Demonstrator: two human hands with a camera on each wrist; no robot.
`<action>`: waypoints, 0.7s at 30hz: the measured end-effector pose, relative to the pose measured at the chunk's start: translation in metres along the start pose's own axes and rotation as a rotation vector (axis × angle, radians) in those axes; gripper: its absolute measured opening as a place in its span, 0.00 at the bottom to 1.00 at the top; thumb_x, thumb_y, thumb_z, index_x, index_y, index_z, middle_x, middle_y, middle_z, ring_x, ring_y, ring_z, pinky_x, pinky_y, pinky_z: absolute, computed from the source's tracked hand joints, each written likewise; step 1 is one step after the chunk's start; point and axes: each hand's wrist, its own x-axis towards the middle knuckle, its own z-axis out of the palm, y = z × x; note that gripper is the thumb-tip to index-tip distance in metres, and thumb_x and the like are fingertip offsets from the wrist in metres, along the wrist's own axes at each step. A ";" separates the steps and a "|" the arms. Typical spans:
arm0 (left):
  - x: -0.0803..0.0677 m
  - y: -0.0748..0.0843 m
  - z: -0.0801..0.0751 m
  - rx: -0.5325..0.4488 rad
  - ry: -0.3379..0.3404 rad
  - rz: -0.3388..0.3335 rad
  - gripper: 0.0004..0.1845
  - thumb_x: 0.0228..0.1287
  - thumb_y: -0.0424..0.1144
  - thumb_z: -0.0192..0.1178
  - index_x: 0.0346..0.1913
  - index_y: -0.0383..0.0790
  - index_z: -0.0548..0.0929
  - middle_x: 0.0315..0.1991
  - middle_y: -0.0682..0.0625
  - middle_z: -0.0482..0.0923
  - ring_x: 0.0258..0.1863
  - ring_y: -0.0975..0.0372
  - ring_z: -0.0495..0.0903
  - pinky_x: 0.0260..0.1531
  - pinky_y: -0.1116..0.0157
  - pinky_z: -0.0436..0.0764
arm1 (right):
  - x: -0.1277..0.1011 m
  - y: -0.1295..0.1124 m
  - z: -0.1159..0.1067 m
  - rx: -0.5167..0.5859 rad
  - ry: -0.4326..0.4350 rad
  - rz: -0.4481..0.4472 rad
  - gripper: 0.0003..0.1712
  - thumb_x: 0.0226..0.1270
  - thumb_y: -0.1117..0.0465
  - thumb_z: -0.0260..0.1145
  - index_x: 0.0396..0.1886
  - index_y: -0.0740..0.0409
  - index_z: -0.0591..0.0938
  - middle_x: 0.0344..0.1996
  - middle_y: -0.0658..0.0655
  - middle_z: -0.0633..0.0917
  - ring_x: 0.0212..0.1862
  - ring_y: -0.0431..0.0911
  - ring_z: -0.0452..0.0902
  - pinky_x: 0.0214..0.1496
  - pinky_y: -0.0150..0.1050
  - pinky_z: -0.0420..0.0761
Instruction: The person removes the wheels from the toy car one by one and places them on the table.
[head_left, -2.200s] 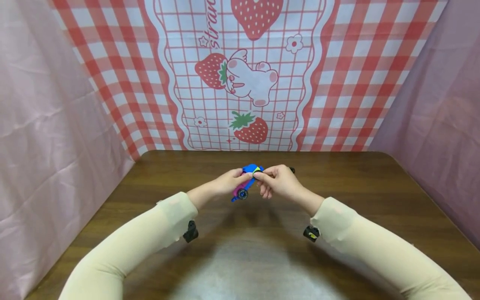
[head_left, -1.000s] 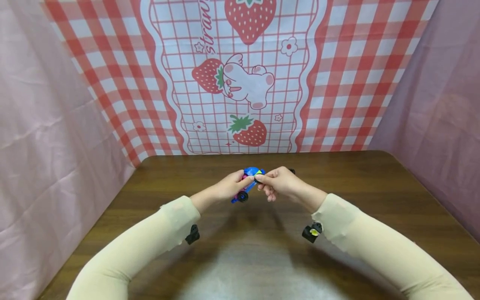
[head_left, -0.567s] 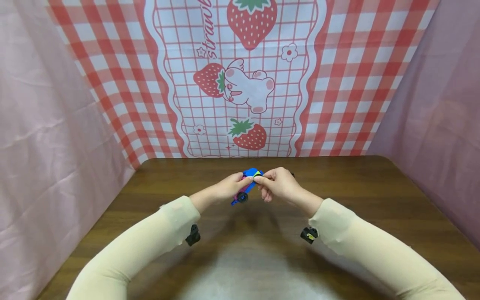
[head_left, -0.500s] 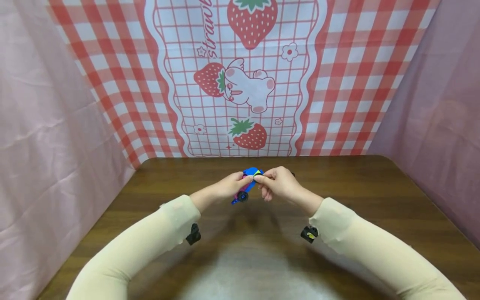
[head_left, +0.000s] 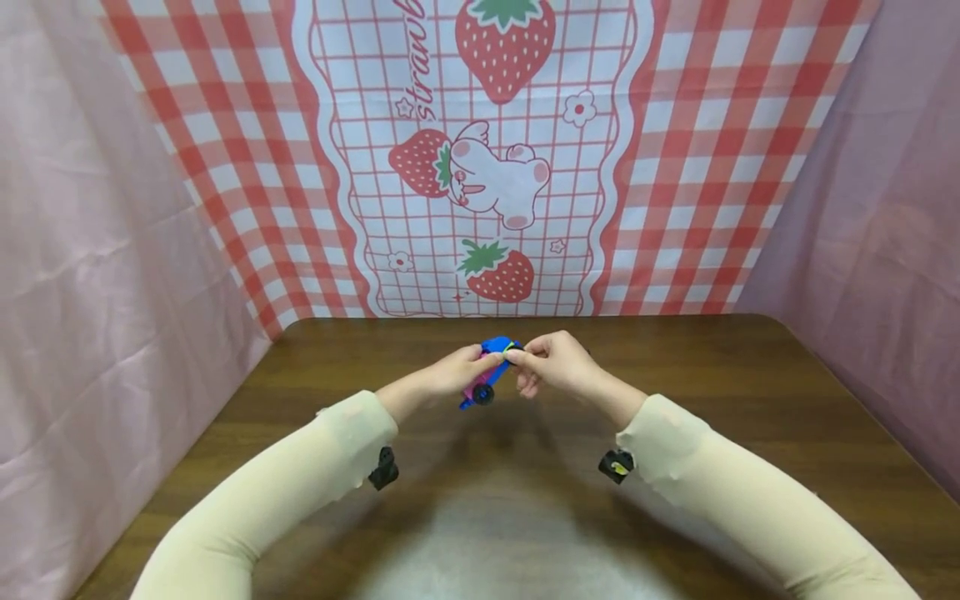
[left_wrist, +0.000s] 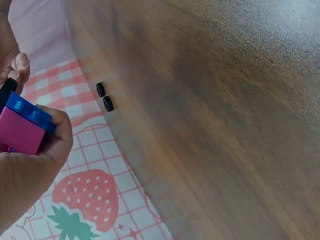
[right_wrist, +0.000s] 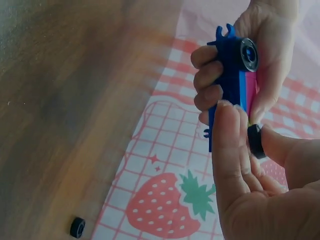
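Head view shows the wooden table (head_left: 720,392) under both raised hands, near its far edge. Left hand (head_left: 457,372) curls its fingers around a blue and pink toy car (head_left: 486,379). Right hand (head_left: 558,367) pinches a small black wheel (right_wrist: 254,140) against the car's end.

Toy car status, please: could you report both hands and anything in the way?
Left hand grips toy car. Right hand pinches a black wheel beside it. Two spare wheels lie apart on table; nothing blocking.

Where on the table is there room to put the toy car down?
The brown table is bare right of the right hand, left of the left hand, and between the sleeves. Near the far edge lie two small black wheels.
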 end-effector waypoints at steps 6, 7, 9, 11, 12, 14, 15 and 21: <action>0.002 -0.005 0.003 -0.023 -0.053 0.030 0.20 0.76 0.49 0.44 0.49 0.32 0.70 0.31 0.48 0.67 0.29 0.61 0.69 0.28 0.68 0.71 | 0.001 0.003 -0.003 0.144 0.046 0.053 0.18 0.64 0.58 0.69 0.35 0.73 0.80 0.26 0.65 0.88 0.26 0.48 0.86 0.33 0.43 0.86; 0.003 -0.006 0.004 -0.032 -0.055 0.032 0.20 0.77 0.49 0.44 0.49 0.32 0.70 0.30 0.48 0.68 0.28 0.61 0.69 0.28 0.68 0.71 | 0.001 0.003 -0.003 0.169 0.047 0.059 0.17 0.64 0.60 0.69 0.36 0.74 0.80 0.28 0.66 0.88 0.27 0.48 0.87 0.34 0.43 0.86; 0.004 -0.007 0.005 -0.047 -0.044 0.030 0.21 0.76 0.50 0.44 0.50 0.31 0.71 0.30 0.49 0.68 0.27 0.61 0.70 0.27 0.68 0.71 | 0.002 0.002 -0.004 0.209 0.044 0.066 0.16 0.65 0.62 0.67 0.39 0.75 0.80 0.30 0.67 0.87 0.28 0.48 0.87 0.37 0.44 0.86; 0.005 -0.008 0.005 -0.059 -0.026 0.025 0.21 0.76 0.50 0.45 0.50 0.31 0.71 0.29 0.50 0.69 0.25 0.62 0.70 0.25 0.69 0.71 | 0.002 0.001 -0.006 0.226 0.046 0.073 0.15 0.66 0.64 0.66 0.42 0.76 0.80 0.31 0.67 0.87 0.28 0.47 0.87 0.38 0.44 0.85; 0.005 -0.008 0.005 -0.061 -0.017 0.024 0.21 0.76 0.50 0.44 0.50 0.31 0.71 0.28 0.50 0.69 0.25 0.63 0.70 0.24 0.69 0.71 | 0.002 0.001 -0.007 0.228 0.045 0.072 0.16 0.67 0.64 0.65 0.44 0.76 0.80 0.32 0.67 0.88 0.29 0.46 0.87 0.39 0.43 0.85; 0.005 -0.009 0.005 -0.067 -0.005 0.026 0.21 0.77 0.49 0.44 0.49 0.30 0.72 0.28 0.50 0.69 0.24 0.63 0.71 0.24 0.69 0.71 | 0.002 0.000 -0.009 0.226 0.043 0.076 0.17 0.68 0.64 0.64 0.47 0.76 0.80 0.33 0.65 0.88 0.30 0.46 0.87 0.41 0.43 0.85; 0.005 -0.009 0.005 -0.073 -0.001 0.027 0.21 0.77 0.49 0.44 0.49 0.30 0.72 0.28 0.50 0.70 0.24 0.63 0.71 0.24 0.69 0.71 | 0.002 0.000 -0.011 0.222 0.041 0.077 0.17 0.68 0.64 0.64 0.49 0.75 0.80 0.34 0.65 0.88 0.31 0.45 0.87 0.43 0.44 0.85; 0.004 -0.006 -0.002 -0.124 -0.020 0.004 0.24 0.77 0.50 0.42 0.55 0.29 0.69 0.32 0.48 0.72 0.28 0.62 0.74 0.24 0.69 0.73 | 0.005 0.002 -0.022 0.250 0.026 0.061 0.21 0.71 0.65 0.60 0.57 0.74 0.76 0.49 0.72 0.83 0.40 0.45 0.87 0.53 0.46 0.80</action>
